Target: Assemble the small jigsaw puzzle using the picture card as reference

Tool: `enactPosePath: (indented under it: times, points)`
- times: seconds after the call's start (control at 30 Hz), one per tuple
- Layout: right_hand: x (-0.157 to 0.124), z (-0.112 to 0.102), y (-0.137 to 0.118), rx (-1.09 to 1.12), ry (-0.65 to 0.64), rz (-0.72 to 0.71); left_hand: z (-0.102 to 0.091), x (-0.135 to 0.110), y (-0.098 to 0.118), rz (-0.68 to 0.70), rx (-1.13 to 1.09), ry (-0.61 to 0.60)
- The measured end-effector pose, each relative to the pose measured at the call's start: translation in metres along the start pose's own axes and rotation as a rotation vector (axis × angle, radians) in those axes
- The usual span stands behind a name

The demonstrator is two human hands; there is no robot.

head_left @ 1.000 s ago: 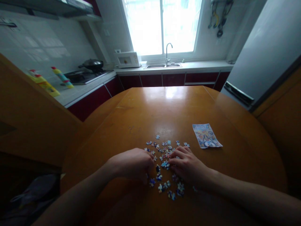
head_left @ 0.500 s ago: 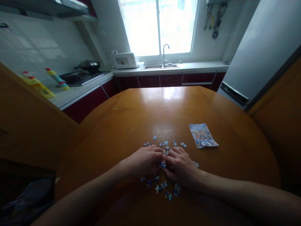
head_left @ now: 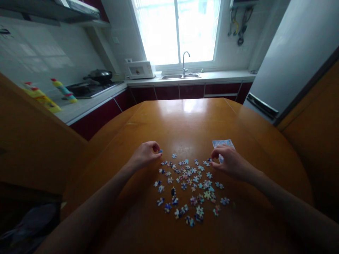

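I saw the left hand (head_left: 145, 154) at the far left edge of the pieces (head_left: 189, 183), closed in a pinch. A single small piece (head_left: 160, 151) sat at its fingertips, gripped between thumb and forefinger, though it was too small and dim for me to read its print. The right hand (head_left: 230, 162) was at the far right edge of the pieces, fingers curled in and tips drawn together. I could not tell whether anything sat between them, as a loose piece lay right at the tips and blurred into them. The pieces themselves lay loose and spread across the table (head_left: 185, 123) between the two hands and nearer to me, and none that I could make out were joined. Just beyond the pieces on the right, a printed leaflet (head_left: 224, 143) showed only its far end, with the right hand covering the rest. Both forearms ran out of the picture at the bottom.
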State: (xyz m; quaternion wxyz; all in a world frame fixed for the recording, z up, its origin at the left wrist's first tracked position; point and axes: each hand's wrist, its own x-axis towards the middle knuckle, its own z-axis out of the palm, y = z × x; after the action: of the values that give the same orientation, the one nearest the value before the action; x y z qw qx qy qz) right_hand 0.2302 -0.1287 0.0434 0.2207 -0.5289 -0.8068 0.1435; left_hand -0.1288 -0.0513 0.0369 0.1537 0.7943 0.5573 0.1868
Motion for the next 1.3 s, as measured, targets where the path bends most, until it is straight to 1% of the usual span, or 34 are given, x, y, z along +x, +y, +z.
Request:
enactPosePath:
  times: [0.07,0.13,0.27,0.33,0.37,0.43,0.5,0.53,0.63,0.77,0.9,1.0,1.07,1.17,1.23,1.3]
  points:
    - [0.002,-0.006,0.013,0.01,-0.096,0.032,0.006,0.006,-0.013,-0.084,-0.012,0.008]
    - [0.001,-0.007,0.017,0.012,-0.195,0.047,0.013,0.007,-0.02,-0.112,-0.043,-0.007]
    - [-0.002,-0.001,0.01,0.009,-0.345,0.05,0.023,0.006,-0.022,-0.098,-0.14,-0.13]
    - [-0.004,0.001,0.006,0.017,-0.391,0.05,0.025,0.006,-0.018,-0.082,-0.172,-0.162]
    - [-0.004,0.001,0.004,0.016,-0.387,0.047,0.025,0.006,-0.015,-0.072,-0.176,-0.15]
    - [-0.004,0.001,0.0,0.007,-0.327,0.016,0.024,0.006,-0.008,-0.04,-0.156,-0.08]
    - [-0.004,0.001,-0.004,0.021,-0.273,-0.064,0.024,0.004,0.001,0.005,-0.118,0.028]
    - [-0.005,0.001,-0.007,0.039,-0.266,-0.117,0.025,0.003,0.006,0.031,-0.104,0.067]
    - [-0.008,0.006,-0.015,0.098,-0.317,-0.249,0.029,-0.003,0.018,0.118,-0.104,0.104]
    - [-0.011,0.012,-0.021,0.113,-0.381,-0.293,0.032,-0.008,0.027,0.175,-0.134,0.108]
    - [-0.011,0.015,-0.019,0.132,-0.387,-0.307,0.035,-0.008,0.027,0.167,-0.144,0.1]
    - [-0.008,0.013,-0.012,0.171,-0.397,-0.27,0.037,-0.006,0.024,0.155,-0.14,0.093]
    - [-0.006,0.007,-0.005,0.189,-0.419,-0.196,0.039,-0.006,0.022,0.158,-0.141,0.088]
    - [-0.005,-0.009,0.007,0.204,-0.483,-0.087,0.041,-0.006,0.022,0.159,-0.145,0.075]
    - [-0.006,-0.019,0.01,0.198,-0.545,-0.086,0.041,-0.006,0.023,0.16,-0.15,0.066]
    - [-0.008,-0.023,0.01,0.192,-0.617,-0.1,0.042,-0.006,0.024,0.158,-0.154,0.063]
